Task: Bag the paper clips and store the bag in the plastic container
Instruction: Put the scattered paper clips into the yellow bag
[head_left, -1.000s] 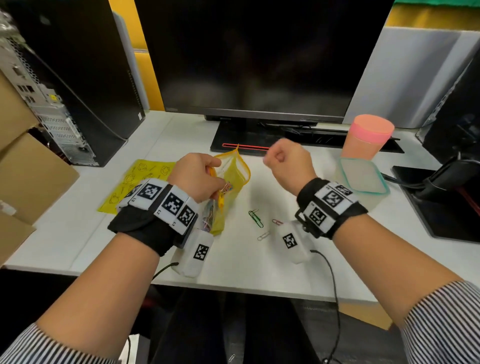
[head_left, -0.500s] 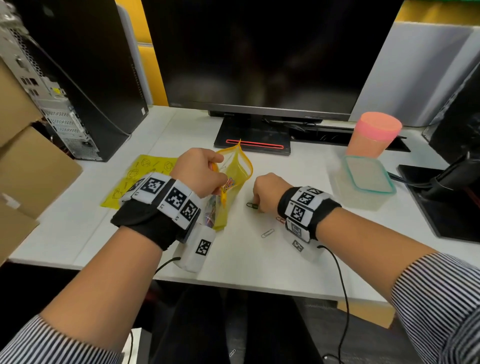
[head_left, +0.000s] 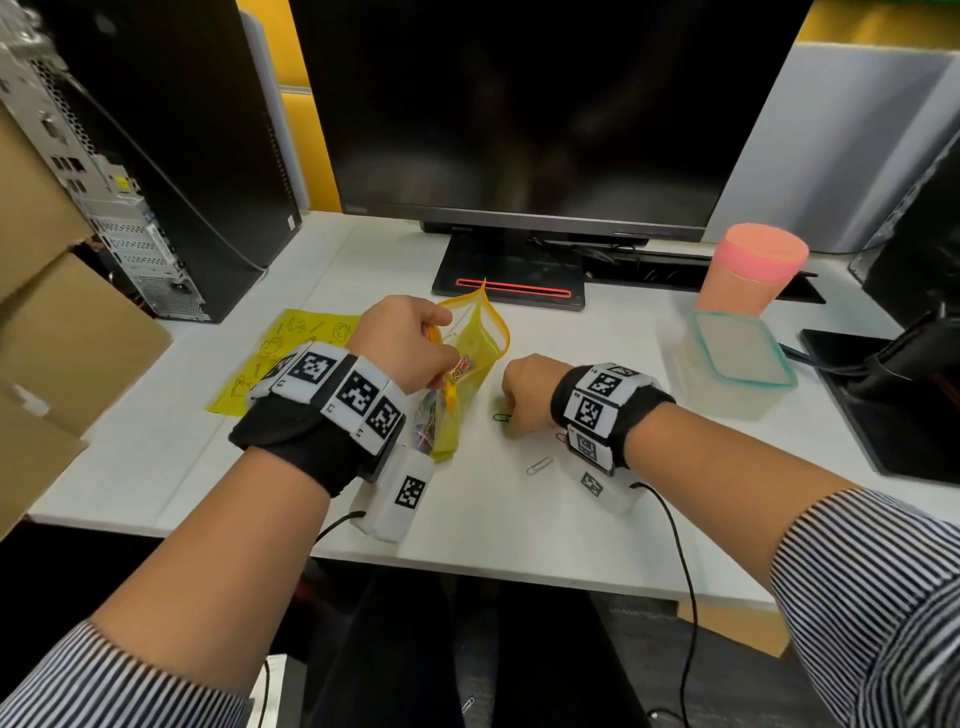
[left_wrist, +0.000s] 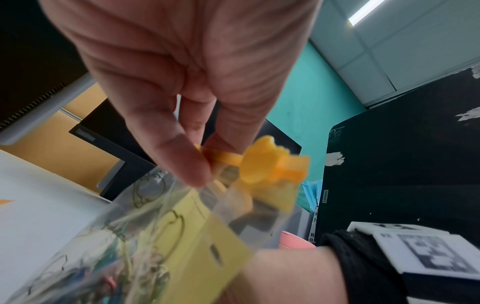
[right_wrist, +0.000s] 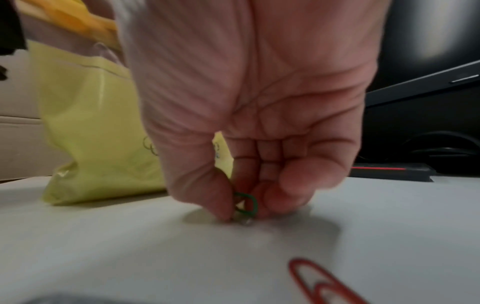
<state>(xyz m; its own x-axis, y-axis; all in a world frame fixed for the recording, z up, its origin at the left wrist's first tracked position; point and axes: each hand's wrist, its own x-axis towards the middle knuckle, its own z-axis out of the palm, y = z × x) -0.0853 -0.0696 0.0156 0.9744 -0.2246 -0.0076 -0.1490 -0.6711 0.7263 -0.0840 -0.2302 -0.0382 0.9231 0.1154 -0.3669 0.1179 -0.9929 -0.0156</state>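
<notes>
Yellow plastic makes up the zip bag, which stands on the white worktop with its mouth held apart by the left hand; in the left wrist view the thumb and fingers pinch the bag's top edge just beside its orange slider. Coloured paper clips show through the bag's clear side. Just to the right of the bag, the right hand is down at the worktop, its thumb and fingers closed in a pinch on a green paper clip that stands tilted on the surface. A red paper clip lies flat nearer the wrist, and a pale paper clip lies near the front of the worktop, apart from the hand. The clear plastic container sits well to the right with its teal-rimmed lid on top, and a pink lidded cup stands just behind it. A yellow printed sheet lies flat to the left of the bag. Behind it all stands a dark monitor.
</notes>
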